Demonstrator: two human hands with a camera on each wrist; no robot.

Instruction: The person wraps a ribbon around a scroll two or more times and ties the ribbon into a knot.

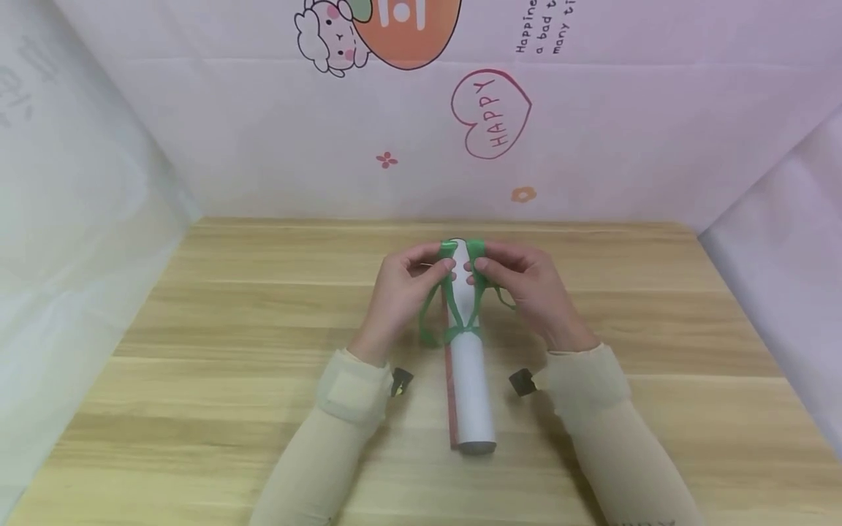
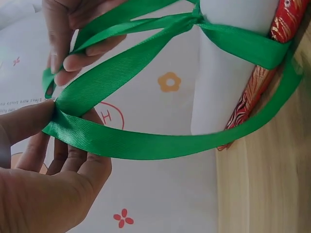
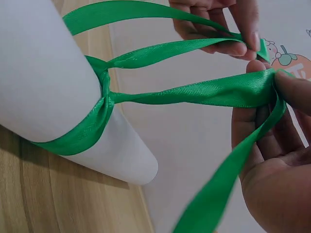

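Note:
A white paper roll (image 1: 471, 387) with a red patterned strip (image 1: 451, 394) along its left side lies lengthwise on the wooden table. Around its middle runs a green ribbon (image 3: 77, 138), crossed or knotted on top. From that crossing two ribbon lengths rise toward the hands. My left hand (image 2: 58, 179) pinches one length between thumb and fingers, and its tail loops back toward the roll. With thumb and fingers my right hand (image 3: 279, 165) pinches the other length, whose tail hangs down. Both hands are above the roll's far end, a small gap apart.
The wooden table (image 1: 230, 351) spreads out on both sides of the roll. A white printed cloth (image 1: 296, 146) stands behind it, with white cloth sides left and right. Small black wrist devices (image 1: 524, 382) sit at the inner side of each sleeve.

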